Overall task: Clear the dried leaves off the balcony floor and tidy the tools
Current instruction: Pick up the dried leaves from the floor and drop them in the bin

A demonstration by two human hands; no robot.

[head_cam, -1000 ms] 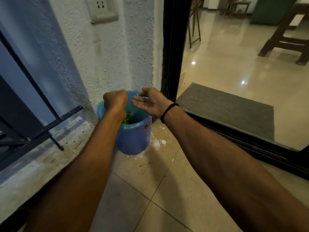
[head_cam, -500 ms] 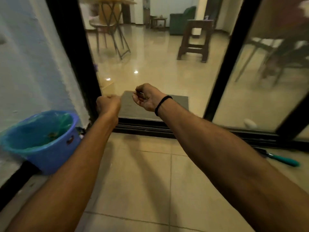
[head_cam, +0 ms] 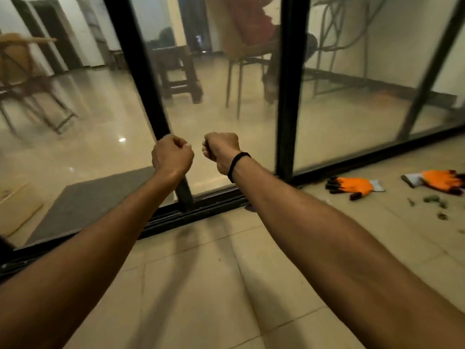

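Before the glass door, the left hand and right hand hang fisted, holding nothing visible. Far right on the floor lie leaves beside two orange gloves.

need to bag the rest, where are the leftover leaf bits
In the head view, the leaf bits lie on the floor tiles at far right, just in front of the two orange gloves.

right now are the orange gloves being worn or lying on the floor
Lying on the floor: both orange and black work gloves rest flat on the beige tiles by the glass door; both hands are bare.
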